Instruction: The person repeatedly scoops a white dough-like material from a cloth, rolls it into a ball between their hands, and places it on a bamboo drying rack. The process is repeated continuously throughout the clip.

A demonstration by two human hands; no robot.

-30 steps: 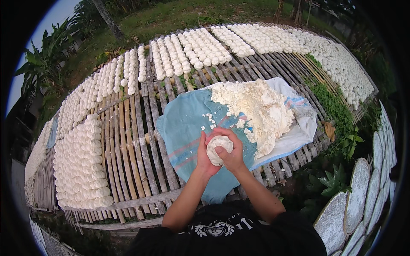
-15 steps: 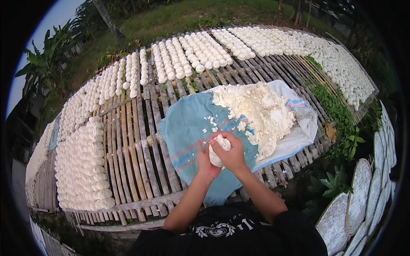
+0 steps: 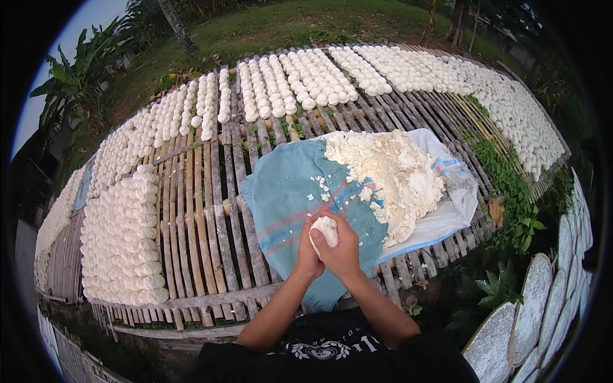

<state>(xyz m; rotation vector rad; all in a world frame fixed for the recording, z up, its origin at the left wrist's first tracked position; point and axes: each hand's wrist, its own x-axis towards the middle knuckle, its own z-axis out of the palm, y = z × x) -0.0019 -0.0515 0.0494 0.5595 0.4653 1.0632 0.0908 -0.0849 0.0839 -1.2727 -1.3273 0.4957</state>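
1. Left hand (image 3: 307,256) cupped around one side of a white, dough-like lump (image 3: 325,228); grasping it.
2. Right hand (image 3: 345,250) wrapped around the lump's other side, also grasping, thumb against it.
3. Lump position: held over the near part of the teal cloth (image 3: 278,182).
4. Crumbly off-white mass (image 3: 393,172): on the teal cloth's right side, reaching onto a white sack (image 3: 461,198).
5. Bamboo-slat rack (image 3: 174,210): beneath the teal cloth.
6. Packed white balls (image 3: 124,239): left of the teal cloth.
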